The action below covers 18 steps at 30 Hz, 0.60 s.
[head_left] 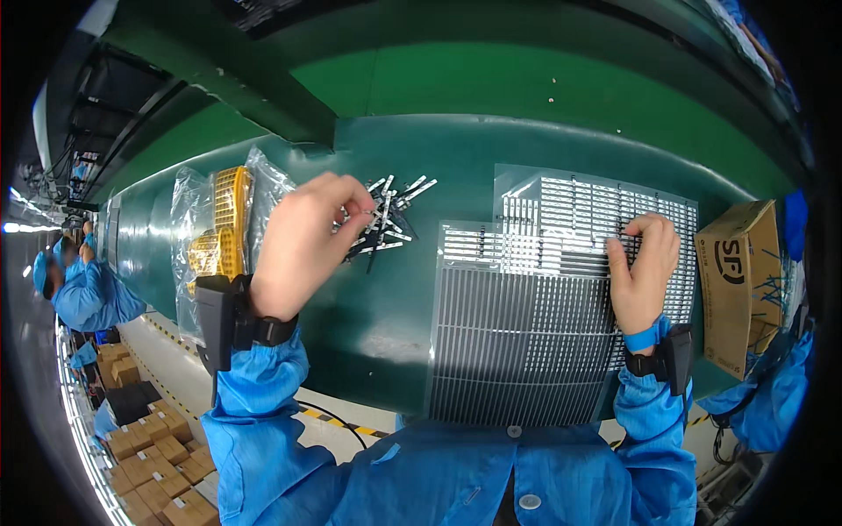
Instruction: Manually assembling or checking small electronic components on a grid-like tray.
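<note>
A glossy dark green work surface (368, 337) stretched across in front of the person, with a bright green upright panel (491, 81) along its far side and a dark green post (237, 74) standing at the far left. Beyond the left end, brown cardboard cartons (162, 473) were stacked low over a pale floor edged with yellow-and-black tape (326, 415), and a co-worker in a blue coat (92, 294) was farther off. An open brown cardboard box (732, 298) with thin blue strips inside stood at the right end. On the left lay yellow plastic grid pieces (230, 210) in clear bags.

The small black-and-white strips sat in a loose heap (395, 219) left of centre, their long axes crossing at many angles; one on the far side pointed away and to the right, and another nearer lay almost crosswise. To the right were overlapping clear plastic sheets (526, 181) bearing strips in ordered rows. The near, dark rows (513, 351) ran lengthwise toward the person; the pale rows at the far left appeared to run from left to right.

The left hand (320, 232) reached the heap's edge, thumb and forefinger brought close together; I couldn't tell whether a strip was pinched between them. The right hand (645, 267) was over the sheets, fingers curled, the thumb slightly parted from the forefinger.
</note>
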Available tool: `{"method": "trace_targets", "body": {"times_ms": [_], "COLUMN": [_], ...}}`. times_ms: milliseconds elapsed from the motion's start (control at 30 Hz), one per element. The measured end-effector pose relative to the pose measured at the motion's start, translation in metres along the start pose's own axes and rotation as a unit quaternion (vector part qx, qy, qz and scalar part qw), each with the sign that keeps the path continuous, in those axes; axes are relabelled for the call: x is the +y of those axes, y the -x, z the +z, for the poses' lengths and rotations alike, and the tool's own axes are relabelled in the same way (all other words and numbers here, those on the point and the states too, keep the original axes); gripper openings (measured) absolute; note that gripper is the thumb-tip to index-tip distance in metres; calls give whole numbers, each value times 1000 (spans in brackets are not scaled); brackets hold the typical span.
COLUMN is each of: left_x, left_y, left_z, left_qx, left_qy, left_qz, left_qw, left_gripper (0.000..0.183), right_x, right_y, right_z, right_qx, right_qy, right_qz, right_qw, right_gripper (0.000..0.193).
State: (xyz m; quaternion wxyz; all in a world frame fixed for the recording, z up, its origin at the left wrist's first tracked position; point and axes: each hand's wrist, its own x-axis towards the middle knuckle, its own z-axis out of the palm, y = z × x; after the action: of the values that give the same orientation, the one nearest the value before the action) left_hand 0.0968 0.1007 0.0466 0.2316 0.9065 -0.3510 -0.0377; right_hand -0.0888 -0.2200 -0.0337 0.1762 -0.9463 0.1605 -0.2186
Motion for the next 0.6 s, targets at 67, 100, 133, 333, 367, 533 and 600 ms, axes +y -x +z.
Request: {"method": "trace_targets", "body": {"times_ms": [67, 100, 133, 333, 367, 533, 600], "left_x": [-5, -5, -3, -6, -6, -5, -2], "left_y": [5, 5, 2, -3, -2, 2, 8], "left_z": [4, 8, 12, 35, 34, 35, 28], "left_qx": [-50, -46, -40, 29, 31, 20, 14], "left_qy": [-23, -24, -40, -77, -93, -90, -96], "left_qz": [-39, -38, -34, 4, 8, 16, 15], "left_qw": [998, 998, 998, 997, 995, 996, 995], "left_gripper": [21, 21, 21, 6, 6, 7, 8], "right_x": [-1, -2, -2, -6, -13, -17, -21], "right_y": [-2, -4, -6, -4, -1, 14, 19], "right_z": [-1, -1, -1, -12, -18, -26, -34], "right_qx": [36, 40, 47, 65, 61, 48, 45], "right_qy": [-23, -23, -21, -19, -29, -62, -79], "right_qz": [9, 7, 9, -9, 3, 7, 15], "right_qw": [999, 999, 999, 998, 998, 997, 996], "right_gripper": [23, 23, 22, 24, 24, 26, 26]}}
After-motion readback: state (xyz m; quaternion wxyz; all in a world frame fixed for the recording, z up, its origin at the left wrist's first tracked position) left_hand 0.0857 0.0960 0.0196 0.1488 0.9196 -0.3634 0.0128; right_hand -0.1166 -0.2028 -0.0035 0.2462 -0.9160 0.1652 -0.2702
